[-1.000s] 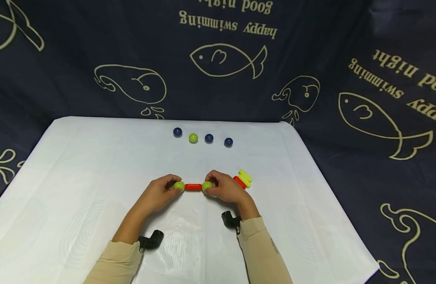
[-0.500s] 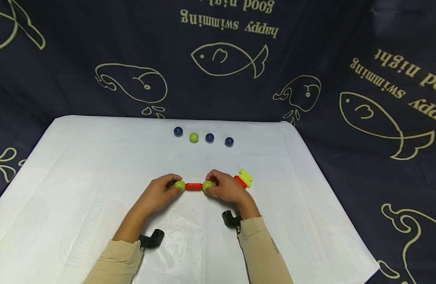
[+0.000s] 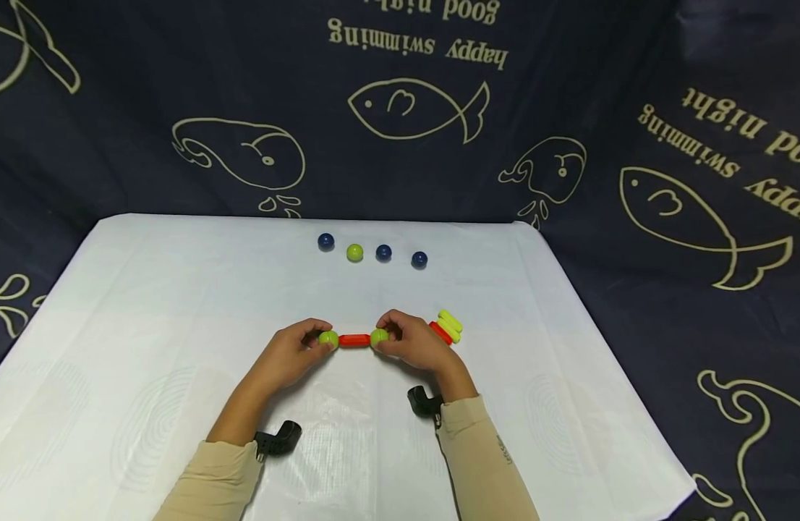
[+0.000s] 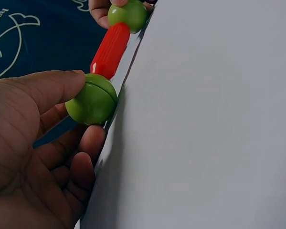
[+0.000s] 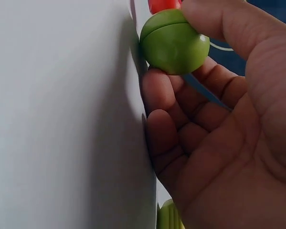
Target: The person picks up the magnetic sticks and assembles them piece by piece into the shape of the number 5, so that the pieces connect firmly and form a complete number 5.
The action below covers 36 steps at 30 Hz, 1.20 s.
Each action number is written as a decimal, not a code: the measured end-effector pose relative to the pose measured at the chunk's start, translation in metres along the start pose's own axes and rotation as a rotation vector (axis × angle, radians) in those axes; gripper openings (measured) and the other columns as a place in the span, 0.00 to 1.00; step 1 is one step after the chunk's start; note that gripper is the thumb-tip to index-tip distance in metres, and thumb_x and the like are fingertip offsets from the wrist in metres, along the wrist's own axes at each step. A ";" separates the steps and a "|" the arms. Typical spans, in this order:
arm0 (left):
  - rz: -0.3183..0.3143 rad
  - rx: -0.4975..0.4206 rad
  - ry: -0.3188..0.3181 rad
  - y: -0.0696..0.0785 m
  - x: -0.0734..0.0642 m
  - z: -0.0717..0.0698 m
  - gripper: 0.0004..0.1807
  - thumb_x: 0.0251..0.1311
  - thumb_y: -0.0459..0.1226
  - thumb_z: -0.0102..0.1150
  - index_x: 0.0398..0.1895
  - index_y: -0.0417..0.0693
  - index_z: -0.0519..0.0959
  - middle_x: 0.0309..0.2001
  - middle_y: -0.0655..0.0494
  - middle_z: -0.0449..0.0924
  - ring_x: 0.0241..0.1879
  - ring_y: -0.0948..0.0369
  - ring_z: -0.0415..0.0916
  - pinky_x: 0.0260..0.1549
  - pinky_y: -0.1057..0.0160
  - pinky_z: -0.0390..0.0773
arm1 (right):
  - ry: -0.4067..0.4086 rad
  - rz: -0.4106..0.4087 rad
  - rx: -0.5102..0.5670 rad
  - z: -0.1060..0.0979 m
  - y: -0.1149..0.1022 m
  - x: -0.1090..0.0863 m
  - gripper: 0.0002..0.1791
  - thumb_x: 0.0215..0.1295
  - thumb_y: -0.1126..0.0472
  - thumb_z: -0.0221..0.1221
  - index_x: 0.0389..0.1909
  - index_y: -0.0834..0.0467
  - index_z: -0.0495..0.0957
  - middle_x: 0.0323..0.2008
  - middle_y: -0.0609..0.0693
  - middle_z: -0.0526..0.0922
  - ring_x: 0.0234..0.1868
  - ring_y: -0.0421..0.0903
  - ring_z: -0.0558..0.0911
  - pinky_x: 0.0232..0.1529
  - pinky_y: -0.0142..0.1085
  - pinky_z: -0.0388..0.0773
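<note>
A red rod (image 3: 354, 341) lies level between two green balls, one at each end, on the white table. My left hand (image 3: 294, 356) pinches the left green ball (image 4: 91, 101) between thumb and fingers. At the other end, the right green ball (image 5: 175, 43) is pinched by my right hand (image 3: 414, 345). In the left wrist view the red rod (image 4: 110, 51) meets both balls. Only a small piece of the red rod (image 5: 164, 5) shows at the top of the right wrist view.
Beyond the hands, three blue balls (image 3: 383, 253) and one green ball (image 3: 354, 252) stand in a loose row near the far edge of the white table (image 3: 198, 289). Right of my right hand lie yellow-green rods (image 3: 450, 324) beside red (image 3: 440, 333). A dark printed cloth (image 3: 439, 181) hangs behind.
</note>
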<state>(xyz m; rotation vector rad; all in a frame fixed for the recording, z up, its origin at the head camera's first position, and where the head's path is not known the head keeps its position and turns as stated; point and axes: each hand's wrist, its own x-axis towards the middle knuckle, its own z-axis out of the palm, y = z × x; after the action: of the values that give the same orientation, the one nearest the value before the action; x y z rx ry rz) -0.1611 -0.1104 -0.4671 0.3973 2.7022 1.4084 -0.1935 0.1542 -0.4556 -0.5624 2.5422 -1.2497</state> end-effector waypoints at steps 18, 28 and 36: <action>-0.038 0.002 0.025 -0.002 0.001 -0.001 0.17 0.65 0.39 0.63 0.55 0.44 0.80 0.37 0.55 0.79 0.39 0.58 0.74 0.42 0.54 0.72 | 0.161 0.089 -0.122 -0.039 -0.002 -0.032 0.19 0.64 0.61 0.66 0.54 0.61 0.77 0.44 0.52 0.80 0.40 0.46 0.77 0.41 0.40 0.75; -0.035 -0.030 0.045 -0.004 0.001 0.000 0.19 0.65 0.38 0.62 0.58 0.42 0.78 0.44 0.52 0.80 0.40 0.57 0.74 0.43 0.54 0.72 | 0.215 0.108 -0.223 -0.049 0.004 -0.050 0.17 0.63 0.63 0.66 0.51 0.62 0.77 0.41 0.53 0.81 0.39 0.47 0.78 0.42 0.43 0.77; -0.008 -0.042 0.058 -0.004 0.001 0.000 0.19 0.63 0.34 0.63 0.57 0.40 0.78 0.41 0.51 0.80 0.39 0.57 0.74 0.42 0.54 0.73 | 0.188 0.102 -0.237 -0.044 0.006 -0.050 0.13 0.63 0.64 0.66 0.46 0.61 0.78 0.36 0.47 0.80 0.36 0.44 0.77 0.40 0.40 0.76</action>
<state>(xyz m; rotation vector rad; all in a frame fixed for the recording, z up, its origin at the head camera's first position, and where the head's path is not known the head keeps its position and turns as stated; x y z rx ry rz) -0.1625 -0.1120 -0.4704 0.3483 2.7104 1.4954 -0.1675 0.2101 -0.4310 -0.3706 2.8589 -1.0175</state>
